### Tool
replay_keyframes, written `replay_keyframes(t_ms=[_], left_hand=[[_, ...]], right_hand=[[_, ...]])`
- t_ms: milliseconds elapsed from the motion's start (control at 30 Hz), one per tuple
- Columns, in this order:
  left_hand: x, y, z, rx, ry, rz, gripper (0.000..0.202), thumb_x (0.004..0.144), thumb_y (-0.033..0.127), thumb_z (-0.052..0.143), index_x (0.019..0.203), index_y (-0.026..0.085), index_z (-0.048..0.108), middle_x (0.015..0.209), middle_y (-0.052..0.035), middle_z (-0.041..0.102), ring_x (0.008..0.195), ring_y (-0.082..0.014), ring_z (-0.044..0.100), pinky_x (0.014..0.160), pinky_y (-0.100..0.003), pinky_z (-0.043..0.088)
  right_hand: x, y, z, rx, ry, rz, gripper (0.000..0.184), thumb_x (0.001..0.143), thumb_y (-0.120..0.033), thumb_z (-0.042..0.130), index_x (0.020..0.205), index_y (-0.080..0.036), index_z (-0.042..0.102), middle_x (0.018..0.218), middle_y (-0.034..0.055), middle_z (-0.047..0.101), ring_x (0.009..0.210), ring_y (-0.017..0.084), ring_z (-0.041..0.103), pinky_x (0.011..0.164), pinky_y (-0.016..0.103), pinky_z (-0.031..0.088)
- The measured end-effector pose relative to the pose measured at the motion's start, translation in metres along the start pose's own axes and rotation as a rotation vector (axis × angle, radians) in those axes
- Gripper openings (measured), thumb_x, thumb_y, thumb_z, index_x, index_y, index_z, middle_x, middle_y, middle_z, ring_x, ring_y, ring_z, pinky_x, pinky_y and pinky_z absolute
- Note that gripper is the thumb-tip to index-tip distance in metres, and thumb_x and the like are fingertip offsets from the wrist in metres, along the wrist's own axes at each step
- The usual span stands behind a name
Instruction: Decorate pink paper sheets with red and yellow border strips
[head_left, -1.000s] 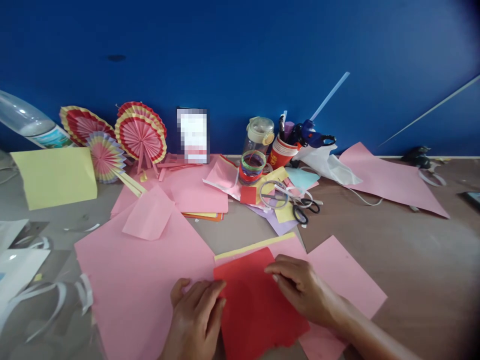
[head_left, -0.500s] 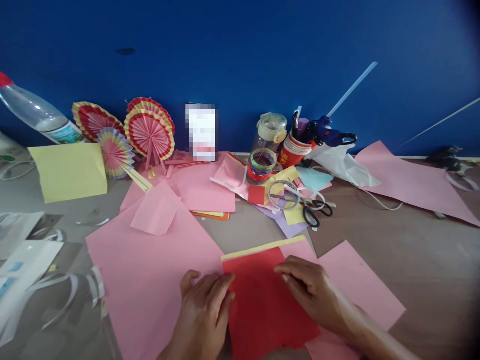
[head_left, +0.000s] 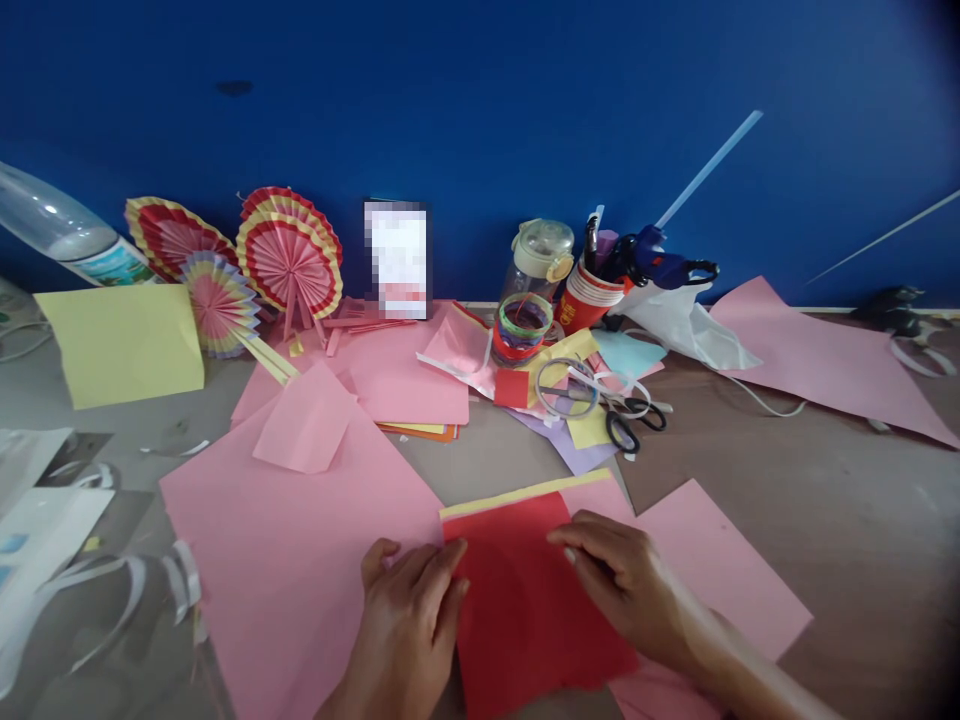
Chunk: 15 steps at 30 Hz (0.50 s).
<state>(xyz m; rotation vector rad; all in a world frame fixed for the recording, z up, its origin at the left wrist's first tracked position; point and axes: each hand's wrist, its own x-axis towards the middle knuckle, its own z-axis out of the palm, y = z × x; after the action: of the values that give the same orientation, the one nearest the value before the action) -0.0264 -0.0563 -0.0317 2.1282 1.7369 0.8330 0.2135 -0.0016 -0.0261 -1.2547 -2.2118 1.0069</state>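
Observation:
A sheet of red paper [head_left: 525, 600] lies in front of me, its lower edge uneven. Along its top runs a narrow yellow strip [head_left: 525, 494], with pink paper showing beside it. My left hand [head_left: 411, 610] is closed at the red sheet's left edge, thumb and forefinger on the paper. At the opposite edge, my right hand [head_left: 626, 570] pinches the sheet between thumb and forefinger, the other fingers curled in. A large pink sheet [head_left: 300, 540] lies to the left, and another pink sheet [head_left: 727, 560] lies to the right, partly under my right forearm.
Pleated paper fans [head_left: 291, 265] lean at the back left beside a plastic bottle [head_left: 97, 235] and a yellow sheet [head_left: 124, 345]. Scissors [head_left: 634, 425], a roll of tape [head_left: 568, 388] and red paper cups [head_left: 589, 300] stand or lie behind. A phone-like screen [head_left: 397, 260] leans on the blue wall.
The view has shifted slightly, so things at the left sit a little further left. Both hands keep almost the same place on the red paper.

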Motion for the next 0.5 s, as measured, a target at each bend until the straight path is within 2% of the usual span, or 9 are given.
replay_keyframes(t_ms=[233, 500], left_hand=[[0.0037, -0.0014, -0.0031, 0.034, 0.036, 0.055, 0.027, 0.086, 0.008, 0.047, 0.108, 0.019, 0.060, 0.076, 0.0021, 0.068, 0.064, -0.0127, 0.061, 0.083, -0.036, 0.034], [0.0009, -0.0067, -0.0001, 0.050, 0.012, 0.082, 0.030, 0.088, 0.008, 0.044, 0.113, 0.020, 0.055, 0.078, 0.0000, 0.069, 0.066, -0.0144, 0.061, 0.083, -0.037, 0.034]], right_hand=[[-0.0003, 0.0058, 0.0036, 0.065, 0.061, -0.001, 0.021, 0.090, -0.014, 0.042, 0.095, -0.022, 0.061, 0.075, 0.0024, 0.060, 0.063, 0.014, 0.055, 0.056, 0.025, 0.042], [0.0025, 0.0067, 0.0022, 0.073, 0.085, -0.032, 0.020, 0.089, -0.012, 0.042, 0.094, -0.021, 0.060, 0.073, 0.0019, 0.058, 0.062, 0.013, 0.053, 0.056, 0.024, 0.040]])
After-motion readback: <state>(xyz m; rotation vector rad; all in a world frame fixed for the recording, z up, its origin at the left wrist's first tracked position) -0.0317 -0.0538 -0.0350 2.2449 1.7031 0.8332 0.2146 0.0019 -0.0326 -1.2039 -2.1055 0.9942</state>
